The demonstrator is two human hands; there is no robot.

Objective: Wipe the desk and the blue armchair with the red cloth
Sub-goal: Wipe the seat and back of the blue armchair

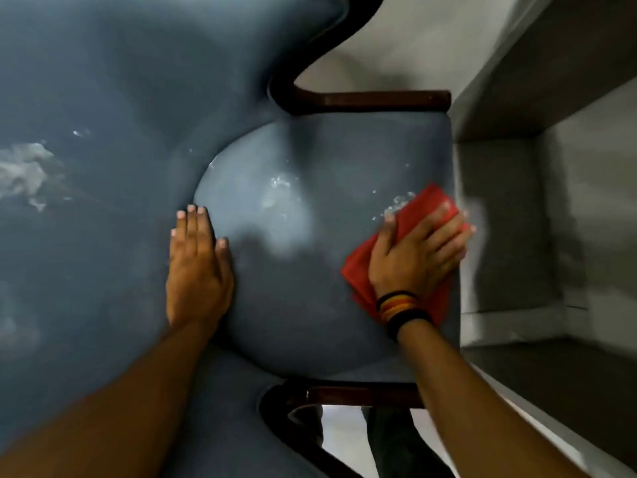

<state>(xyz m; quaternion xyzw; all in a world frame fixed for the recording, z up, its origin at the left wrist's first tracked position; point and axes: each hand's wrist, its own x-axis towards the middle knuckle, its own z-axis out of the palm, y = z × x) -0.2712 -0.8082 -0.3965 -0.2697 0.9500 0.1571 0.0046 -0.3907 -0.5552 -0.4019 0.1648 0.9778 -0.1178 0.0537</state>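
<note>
The blue armchair (293,288) fills most of the view, its backrest at the left and its seat in the middle. White flecks and worn patches show on the seat and backrest. My right hand (413,253) presses flat on the red cloth (420,208) near the seat's right edge, fingers spread over it. My left hand (198,263) rests flat where the backrest meets the seat, holding nothing. A striped band circles my right wrist.
Dark wooden armrests (372,100) run along the top and bottom of the seat. A grey desk or shelf unit (551,236) stands close against the chair's right side. Pale floor (396,46) shows at the upper right.
</note>
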